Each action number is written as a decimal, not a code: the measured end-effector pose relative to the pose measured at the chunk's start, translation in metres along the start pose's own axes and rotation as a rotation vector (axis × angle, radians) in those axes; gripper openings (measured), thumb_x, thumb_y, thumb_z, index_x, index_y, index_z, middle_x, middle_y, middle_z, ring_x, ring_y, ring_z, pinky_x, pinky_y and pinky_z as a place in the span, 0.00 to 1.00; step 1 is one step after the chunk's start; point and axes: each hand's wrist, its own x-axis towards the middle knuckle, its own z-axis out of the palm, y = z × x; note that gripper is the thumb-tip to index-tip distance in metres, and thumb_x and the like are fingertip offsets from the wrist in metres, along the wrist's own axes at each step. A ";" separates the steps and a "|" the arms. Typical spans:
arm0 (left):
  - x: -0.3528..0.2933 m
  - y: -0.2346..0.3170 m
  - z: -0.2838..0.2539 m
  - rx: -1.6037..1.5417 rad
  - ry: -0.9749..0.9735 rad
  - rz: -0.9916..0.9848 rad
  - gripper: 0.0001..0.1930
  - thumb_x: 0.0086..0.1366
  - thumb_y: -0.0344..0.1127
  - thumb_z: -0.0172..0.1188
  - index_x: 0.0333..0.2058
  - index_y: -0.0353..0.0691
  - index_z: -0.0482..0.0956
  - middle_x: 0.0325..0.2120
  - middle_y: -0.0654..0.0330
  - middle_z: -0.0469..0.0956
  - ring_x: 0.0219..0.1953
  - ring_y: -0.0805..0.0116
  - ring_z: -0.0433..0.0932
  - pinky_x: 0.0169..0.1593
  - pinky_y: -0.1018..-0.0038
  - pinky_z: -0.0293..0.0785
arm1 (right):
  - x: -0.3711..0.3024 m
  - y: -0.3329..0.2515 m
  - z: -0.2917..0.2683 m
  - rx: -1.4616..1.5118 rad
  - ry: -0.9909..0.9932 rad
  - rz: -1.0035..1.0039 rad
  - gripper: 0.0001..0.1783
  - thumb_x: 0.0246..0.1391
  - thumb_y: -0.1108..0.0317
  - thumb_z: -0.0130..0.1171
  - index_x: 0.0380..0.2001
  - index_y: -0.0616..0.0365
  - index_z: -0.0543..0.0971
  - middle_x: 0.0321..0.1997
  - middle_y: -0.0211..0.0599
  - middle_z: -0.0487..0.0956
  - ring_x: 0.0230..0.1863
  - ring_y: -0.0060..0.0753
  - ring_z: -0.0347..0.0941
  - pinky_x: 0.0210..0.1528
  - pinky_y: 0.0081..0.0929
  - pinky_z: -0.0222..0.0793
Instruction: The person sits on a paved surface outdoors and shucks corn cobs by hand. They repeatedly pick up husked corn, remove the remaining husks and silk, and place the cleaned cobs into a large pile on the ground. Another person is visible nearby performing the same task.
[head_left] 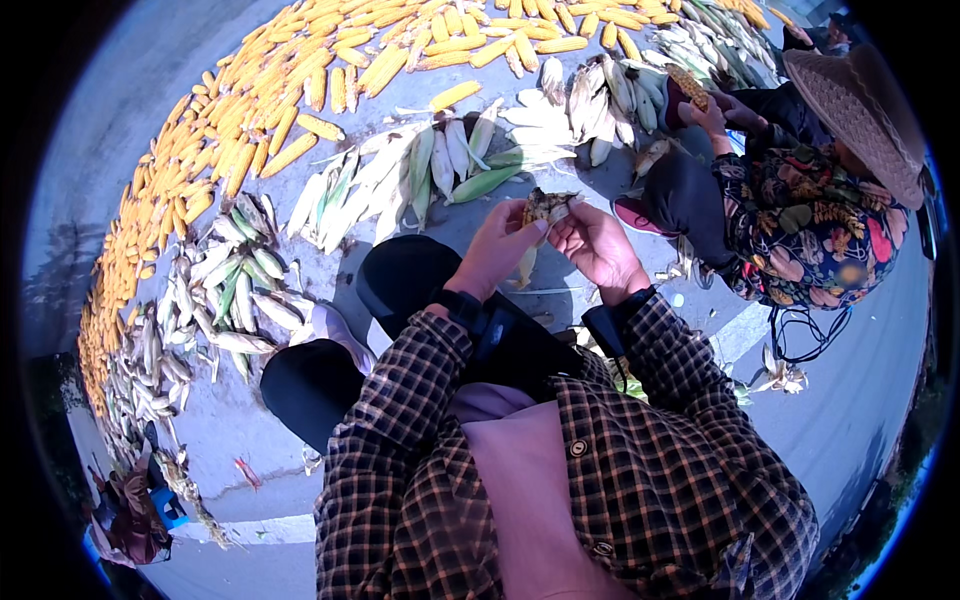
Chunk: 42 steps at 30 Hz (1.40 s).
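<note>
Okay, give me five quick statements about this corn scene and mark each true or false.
1. The left hand and right hand hold one brownish piece of corn. True.
2. The co-worker's hat is bright red. False: the hat is brownish.
3. The co-worker holds an ear of corn. True.
4. The wearer's sleeves are plain white. False: the sleeves are checked.
5. Yellow ears lie beyond pale husks. True.

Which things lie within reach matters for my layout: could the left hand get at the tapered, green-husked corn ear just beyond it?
Probably yes: nothing visible separates the left hand from the green-husked corn ear, though that hand holds a ragged, brown corn piece.
</note>
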 end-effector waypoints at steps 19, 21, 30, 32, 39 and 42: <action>0.006 0.003 -0.006 -0.249 0.126 -0.084 0.17 0.72 0.35 0.56 0.55 0.36 0.69 0.47 0.57 0.77 0.48 0.67 0.78 0.54 0.68 0.76 | -0.009 0.025 0.007 0.384 -0.056 -0.076 0.17 0.70 0.65 0.45 0.49 0.71 0.70 0.45 0.49 0.78 0.40 0.38 0.75 0.49 0.35 0.73; 0.005 0.003 -0.010 -0.319 0.182 -0.106 0.16 0.73 0.37 0.54 0.55 0.36 0.70 0.47 0.56 0.77 0.48 0.66 0.78 0.54 0.66 0.76 | -0.012 0.026 0.004 0.423 -0.023 -0.102 0.16 0.69 0.66 0.45 0.49 0.70 0.70 0.44 0.47 0.78 0.38 0.36 0.73 0.47 0.33 0.73; 0.005 0.004 -0.020 -0.568 0.331 -0.088 0.17 0.74 0.38 0.52 0.53 0.32 0.69 0.45 0.53 0.78 0.46 0.61 0.80 0.52 0.62 0.79 | -0.040 0.024 -0.043 0.346 0.235 -0.190 0.10 0.70 0.67 0.44 0.44 0.64 0.69 0.37 0.40 0.75 0.35 0.31 0.69 0.45 0.34 0.71; 0.006 0.002 -0.020 -0.586 0.349 -0.092 0.17 0.74 0.39 0.52 0.53 0.32 0.69 0.45 0.53 0.78 0.46 0.60 0.80 0.51 0.62 0.79 | -0.043 0.029 -0.050 0.296 0.248 -0.178 0.10 0.70 0.66 0.45 0.43 0.63 0.70 0.40 0.43 0.76 0.38 0.32 0.71 0.46 0.35 0.72; 0.009 0.000 -0.025 -0.469 0.384 -0.039 0.17 0.74 0.38 0.54 0.54 0.34 0.69 0.47 0.54 0.77 0.50 0.62 0.78 0.54 0.65 0.76 | -0.052 0.012 -0.059 -0.170 0.419 -0.170 0.13 0.71 0.63 0.46 0.47 0.60 0.73 0.44 0.38 0.79 0.41 0.28 0.73 0.48 0.32 0.71; 0.012 -0.005 -0.026 -0.362 0.367 -0.022 0.16 0.73 0.38 0.54 0.54 0.36 0.70 0.49 0.56 0.76 0.51 0.64 0.77 0.56 0.67 0.75 | -0.056 -0.003 -0.055 -0.525 0.652 -0.304 0.13 0.70 0.64 0.46 0.47 0.56 0.78 0.41 0.26 0.79 0.41 0.22 0.70 0.45 0.24 0.67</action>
